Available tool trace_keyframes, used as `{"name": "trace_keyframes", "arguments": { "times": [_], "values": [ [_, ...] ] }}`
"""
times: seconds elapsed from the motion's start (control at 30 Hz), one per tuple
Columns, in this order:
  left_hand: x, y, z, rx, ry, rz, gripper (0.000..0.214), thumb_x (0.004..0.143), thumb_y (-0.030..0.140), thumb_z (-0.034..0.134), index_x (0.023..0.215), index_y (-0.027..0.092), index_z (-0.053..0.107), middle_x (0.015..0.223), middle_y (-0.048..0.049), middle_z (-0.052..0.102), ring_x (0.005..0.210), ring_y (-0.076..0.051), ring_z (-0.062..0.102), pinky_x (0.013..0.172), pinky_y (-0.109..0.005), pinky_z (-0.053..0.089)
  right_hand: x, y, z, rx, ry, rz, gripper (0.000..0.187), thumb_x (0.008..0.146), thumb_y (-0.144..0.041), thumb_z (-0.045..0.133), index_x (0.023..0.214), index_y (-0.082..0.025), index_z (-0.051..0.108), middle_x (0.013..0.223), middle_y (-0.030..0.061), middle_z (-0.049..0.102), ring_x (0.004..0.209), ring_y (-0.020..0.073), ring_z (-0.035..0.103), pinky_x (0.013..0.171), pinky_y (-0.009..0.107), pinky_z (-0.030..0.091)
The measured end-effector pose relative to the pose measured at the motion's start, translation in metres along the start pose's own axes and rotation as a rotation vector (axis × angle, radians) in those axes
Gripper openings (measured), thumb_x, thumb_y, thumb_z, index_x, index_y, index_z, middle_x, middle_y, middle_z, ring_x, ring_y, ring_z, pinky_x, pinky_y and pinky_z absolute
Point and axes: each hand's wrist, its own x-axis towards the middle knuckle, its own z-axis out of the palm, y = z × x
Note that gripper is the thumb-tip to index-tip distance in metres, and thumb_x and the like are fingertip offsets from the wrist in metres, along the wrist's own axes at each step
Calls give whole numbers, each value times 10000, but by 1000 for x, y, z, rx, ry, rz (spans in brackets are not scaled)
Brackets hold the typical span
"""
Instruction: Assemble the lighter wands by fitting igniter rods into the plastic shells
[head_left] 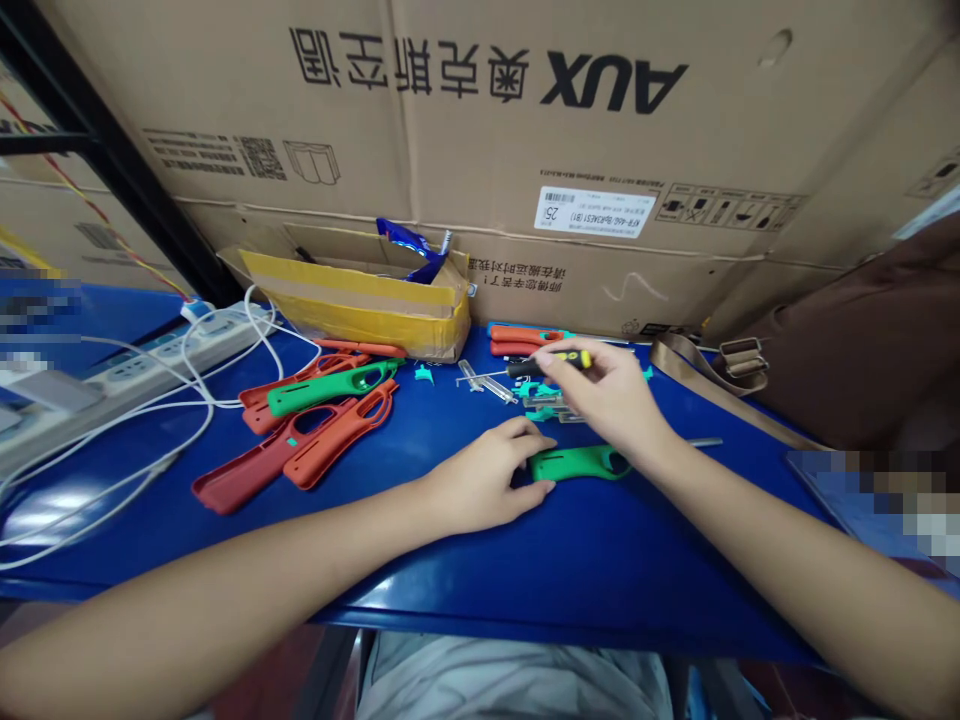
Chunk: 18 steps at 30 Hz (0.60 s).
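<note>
My right hand [619, 405] is closed around the black and yellow handle of a screwdriver [551, 364], its thin shaft pointing left above the table. My left hand [495, 478] pinches the left end of a green long-nosed lighter [574, 462] between thumb and fingers. The lighter lies flat, its metal tube reaching out to the right beyond my right wrist, which covers part of it. Behind the hands lie clear fuel tanks [495, 387] and small teal plastic parts [424, 373]. Farther back rest orange-red lighters [525, 340], one upon another.
Red, orange and green lighter shells [319, 388] are piled on the left of the blue table [450, 590]. A yellow-taped cardboard box [352, 300] stands behind them. White cables [202, 400] and a power strip [165, 360] lie at far left. A brown bag [847, 330] sits right.
</note>
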Motion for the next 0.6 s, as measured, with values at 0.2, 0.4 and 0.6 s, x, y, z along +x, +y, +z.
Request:
{"name": "trace_keyframes", "arguments": {
  "times": [0.2, 0.4, 0.6],
  "values": [
    [4, 0, 3, -140, 130, -107, 407, 890, 318, 688, 1256, 142, 669, 1071, -89, 671, 811, -155, 635, 712, -286, 555, -12, 0, -46, 372, 257, 174, 268, 759, -415, 782, 734, -169, 679, 539, -49, 480, 464, 78, 392, 395, 215, 304],
    [9, 1, 0, -275, 297, -232, 482, 856, 385, 736, 1281, 180, 640, 1054, -61, 724, 706, -116, 596, 617, -244, 509, -17, 15, -59, 495, 272, 231, 285, 771, -418, 754, 700, -203, 580, 545, -66, 433, 447, 71, 367, 409, 213, 293],
    [10, 10, -7, -336, 311, -258, 347, 850, 394, 753, 1116, 172, 731, 934, -45, 755, 680, -118, 608, 595, -234, 472, -19, 22, -61, 570, 252, 336, 320, 747, -428, 777, 713, -196, 560, 551, -69, 444, 439, 62, 368, 406, 206, 293]
  ]
}}
